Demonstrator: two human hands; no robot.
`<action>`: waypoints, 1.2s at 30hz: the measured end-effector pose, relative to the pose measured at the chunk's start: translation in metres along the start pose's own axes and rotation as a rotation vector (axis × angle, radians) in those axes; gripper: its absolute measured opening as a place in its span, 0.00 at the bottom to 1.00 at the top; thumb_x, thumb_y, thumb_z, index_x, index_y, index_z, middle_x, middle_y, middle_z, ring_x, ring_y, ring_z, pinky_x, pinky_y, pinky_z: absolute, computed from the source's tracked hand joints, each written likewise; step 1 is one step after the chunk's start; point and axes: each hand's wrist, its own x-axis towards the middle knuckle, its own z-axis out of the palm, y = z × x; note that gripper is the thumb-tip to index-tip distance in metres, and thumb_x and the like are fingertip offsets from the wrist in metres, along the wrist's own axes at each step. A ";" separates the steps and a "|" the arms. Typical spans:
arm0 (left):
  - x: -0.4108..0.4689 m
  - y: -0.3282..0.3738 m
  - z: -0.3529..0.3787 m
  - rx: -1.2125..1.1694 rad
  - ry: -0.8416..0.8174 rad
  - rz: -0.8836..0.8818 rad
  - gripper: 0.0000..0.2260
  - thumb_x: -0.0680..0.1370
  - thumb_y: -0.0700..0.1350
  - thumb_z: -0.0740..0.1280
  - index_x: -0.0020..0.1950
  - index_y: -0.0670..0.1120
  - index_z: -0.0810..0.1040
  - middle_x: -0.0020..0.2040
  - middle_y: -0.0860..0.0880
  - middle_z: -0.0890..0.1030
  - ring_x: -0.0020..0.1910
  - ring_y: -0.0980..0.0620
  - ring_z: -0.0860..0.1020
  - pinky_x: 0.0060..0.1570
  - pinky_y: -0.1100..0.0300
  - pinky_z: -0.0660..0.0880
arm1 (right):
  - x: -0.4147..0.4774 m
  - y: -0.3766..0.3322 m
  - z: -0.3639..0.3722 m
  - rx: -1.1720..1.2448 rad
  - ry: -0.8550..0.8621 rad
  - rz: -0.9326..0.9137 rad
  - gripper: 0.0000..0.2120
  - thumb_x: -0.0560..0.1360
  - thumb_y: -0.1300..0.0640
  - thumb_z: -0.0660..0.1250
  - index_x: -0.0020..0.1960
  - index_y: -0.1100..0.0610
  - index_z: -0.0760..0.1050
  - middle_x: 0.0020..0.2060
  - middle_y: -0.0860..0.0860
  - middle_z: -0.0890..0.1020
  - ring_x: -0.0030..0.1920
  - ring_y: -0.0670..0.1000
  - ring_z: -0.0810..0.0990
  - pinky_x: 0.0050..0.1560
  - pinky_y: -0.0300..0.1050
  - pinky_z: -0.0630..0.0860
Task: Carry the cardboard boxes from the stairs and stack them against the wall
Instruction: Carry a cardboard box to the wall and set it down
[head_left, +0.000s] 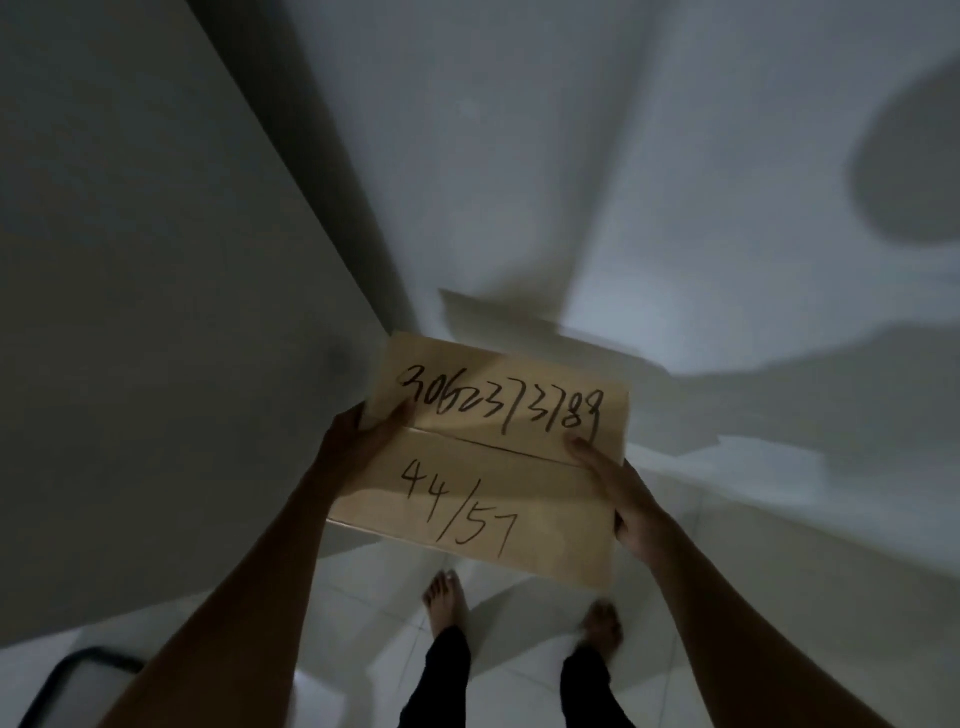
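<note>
The left hand (358, 436) and the right hand (623, 499) grip a cardboard box (483, 462) between them (numbers are written on top). Two bare feet (447, 597) stand on the floor below the hands.

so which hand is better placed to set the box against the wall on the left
Left, probably. The left hand grips the box on the edge nearest the grey wall, so it can guide that side in. The right hand holds the far edge, away from it.
</note>
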 end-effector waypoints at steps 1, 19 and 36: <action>0.017 -0.010 0.002 0.020 0.000 0.010 0.29 0.66 0.72 0.72 0.60 0.56 0.82 0.49 0.50 0.86 0.47 0.48 0.85 0.46 0.50 0.84 | 0.014 0.011 0.002 0.009 0.008 0.009 0.39 0.62 0.36 0.81 0.70 0.48 0.77 0.58 0.54 0.87 0.57 0.60 0.86 0.59 0.66 0.82; 0.249 -0.241 0.157 0.609 0.278 0.508 0.31 0.84 0.58 0.55 0.83 0.47 0.52 0.79 0.38 0.64 0.68 0.36 0.74 0.50 0.43 0.81 | 0.298 0.209 -0.019 0.005 0.075 0.040 0.37 0.64 0.39 0.81 0.69 0.50 0.78 0.56 0.51 0.88 0.57 0.57 0.86 0.57 0.60 0.83; 0.400 -0.339 0.190 0.832 0.108 0.660 0.34 0.83 0.58 0.53 0.82 0.37 0.55 0.82 0.35 0.53 0.81 0.37 0.54 0.77 0.40 0.60 | 0.439 0.269 0.009 0.006 0.175 0.025 0.26 0.70 0.47 0.79 0.66 0.50 0.79 0.56 0.52 0.88 0.56 0.57 0.86 0.54 0.57 0.84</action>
